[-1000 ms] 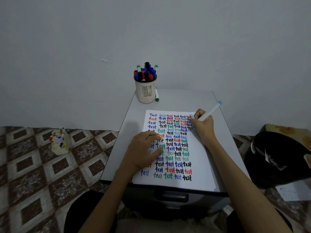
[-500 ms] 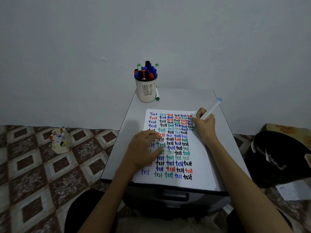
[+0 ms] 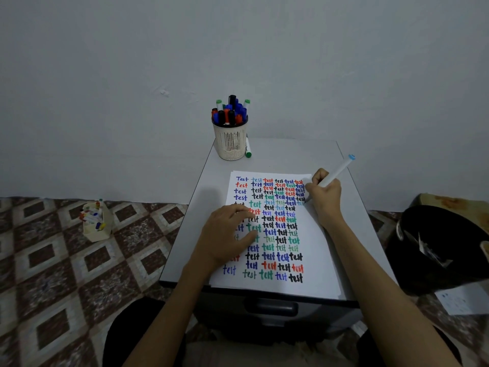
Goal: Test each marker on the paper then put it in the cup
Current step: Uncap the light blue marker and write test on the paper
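A white sheet of paper [image 3: 315,250] covered in rows of coloured "test" words lies on the grey table [image 3: 285,154]. My left hand [image 3: 227,239] rests flat on the sheet's left part. My right hand [image 3: 324,196] grips a white marker with a light-blue end [image 3: 338,170], its tip down at the right edge of the written rows. A cream mesh cup [image 3: 230,141] full of several markers stands at the table's far left. A green-capped marker [image 3: 248,149] lies on the table beside the cup.
On the patterned floor to the left stands a small cream holder [image 3: 96,225] with several markers. A black round object [image 3: 439,247] sits on the floor at the right, with a loose paper [image 3: 460,300] in front of it. A wall rises just behind the table.
My right hand has shifted slightly down the right-hand column with the marker tip on the paper. My left hand stays in place on the sheet.
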